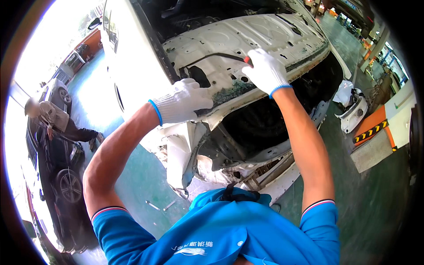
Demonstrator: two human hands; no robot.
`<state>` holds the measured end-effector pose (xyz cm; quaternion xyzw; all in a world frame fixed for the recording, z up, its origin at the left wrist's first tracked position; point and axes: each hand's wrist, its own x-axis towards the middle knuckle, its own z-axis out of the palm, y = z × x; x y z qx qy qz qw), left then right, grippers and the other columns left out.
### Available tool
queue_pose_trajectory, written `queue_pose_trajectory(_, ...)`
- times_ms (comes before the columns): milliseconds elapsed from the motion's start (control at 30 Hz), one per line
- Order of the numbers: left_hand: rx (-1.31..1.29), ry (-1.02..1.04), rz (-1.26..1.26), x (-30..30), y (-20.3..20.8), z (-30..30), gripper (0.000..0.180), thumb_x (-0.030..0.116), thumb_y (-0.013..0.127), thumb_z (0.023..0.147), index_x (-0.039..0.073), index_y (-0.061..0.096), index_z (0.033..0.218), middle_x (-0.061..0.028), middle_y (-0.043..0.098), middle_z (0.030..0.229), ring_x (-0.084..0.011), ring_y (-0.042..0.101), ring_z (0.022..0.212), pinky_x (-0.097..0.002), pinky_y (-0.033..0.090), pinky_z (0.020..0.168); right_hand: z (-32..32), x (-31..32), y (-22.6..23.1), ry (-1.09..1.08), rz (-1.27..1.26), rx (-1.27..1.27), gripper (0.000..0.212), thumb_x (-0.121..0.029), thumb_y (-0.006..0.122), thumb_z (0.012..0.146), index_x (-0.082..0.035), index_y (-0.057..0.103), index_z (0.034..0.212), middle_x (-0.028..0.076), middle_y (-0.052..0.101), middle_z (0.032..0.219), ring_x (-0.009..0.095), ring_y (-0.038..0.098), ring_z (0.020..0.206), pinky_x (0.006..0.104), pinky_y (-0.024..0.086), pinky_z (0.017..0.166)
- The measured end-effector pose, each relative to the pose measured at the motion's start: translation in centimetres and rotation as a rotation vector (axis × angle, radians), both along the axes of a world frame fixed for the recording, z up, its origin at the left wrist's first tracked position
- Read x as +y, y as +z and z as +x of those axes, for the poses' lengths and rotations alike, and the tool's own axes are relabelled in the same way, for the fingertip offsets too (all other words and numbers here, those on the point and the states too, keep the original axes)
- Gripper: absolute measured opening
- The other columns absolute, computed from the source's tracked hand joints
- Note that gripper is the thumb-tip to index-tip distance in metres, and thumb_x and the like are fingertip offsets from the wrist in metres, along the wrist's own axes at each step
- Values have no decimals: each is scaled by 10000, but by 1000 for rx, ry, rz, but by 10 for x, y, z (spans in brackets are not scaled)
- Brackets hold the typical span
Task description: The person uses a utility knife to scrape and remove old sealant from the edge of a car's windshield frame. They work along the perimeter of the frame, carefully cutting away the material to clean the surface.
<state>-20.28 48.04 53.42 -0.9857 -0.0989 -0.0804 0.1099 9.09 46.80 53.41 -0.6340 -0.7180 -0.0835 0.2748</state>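
Bar point(223, 54), black with a red handle point(248, 61), is clasped by the handle in my right hand point(267, 70); it lies over the white car panel point(229, 33), its far end just beside a dark hole point(197, 77). My left hand point(187, 99) rests at the panel's corner, fingers loosely bent; I can't tell whether they grip anything. If the far end slipped under load, I'd expect the bar to jump toward that hand. Greenish glass crumbs point(232, 92) line the edge between my hands, so leaning there could push bits through my gloves point(176, 104). Further out, a weak hold might drop the bar into the dark opening point(260, 115) below.
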Motion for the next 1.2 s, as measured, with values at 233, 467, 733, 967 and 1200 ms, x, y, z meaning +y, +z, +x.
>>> queue_pose_trajectory(233, -71, -211, 290, 4, -15, -12, 373, 142, 720, 697, 36, 678, 1052, -32, 524, 782, -205, 589, 766, -346, 508, 712, 11, -91, -38, 118, -190, 487, 353, -307, 839, 850, -49, 697, 1045, 150, 728, 925, 318, 703, 820, 391, 558, 765)
queue_pose_trajectory(467, -97, -149, 268, -3, -25, -11, 400, 204, 761, 744, 29, 694, 1097, -39, 595, 855, -211, 615, 828, -361, 522, 855, 2, -138, -74, 153, -299, 629, 335, -277, 859, 837, -46, 722, 1037, 118, 718, 832, 227, 682, 738, 346, 560, 741)
queue_pose_trajectory(733, 12, 20, 72, -11, -17, -8, 554, 335, 860, 720, 39, 677, 1151, -97, 656, 1008, -300, 640, 1001, -435, 531, 943, 4, -160, -93, 158, -358, 618, 355, -318, 838, 863, -31, 723, 1037, 149, 734, 865, 292, 728, 796, 370, 570, 756)
queue_pose_trajectory(967, 27, 5, 40, -4, -16, -3, 465, 344, 847, 754, 66, 671, 1083, -85, 623, 923, -288, 635, 923, -429, 530, 797, -1, -173, -88, 101, -512, 686, 334, -263, 841, 854, -27, 720, 1056, 101, 735, 906, 201, 697, 843, 346, 557, 840)
queue_pose_trajectory(1200, 55, -78, 280, 1, -21, -4, 390, 314, 769, 764, 59, 674, 1043, -46, 599, 851, -226, 621, 800, -366, 531, 726, -6, -175, -86, 127, -502, 664, 337, -255, 837, 859, -30, 716, 1080, 90, 725, 878, 184, 692, 810, 333, 557, 809)
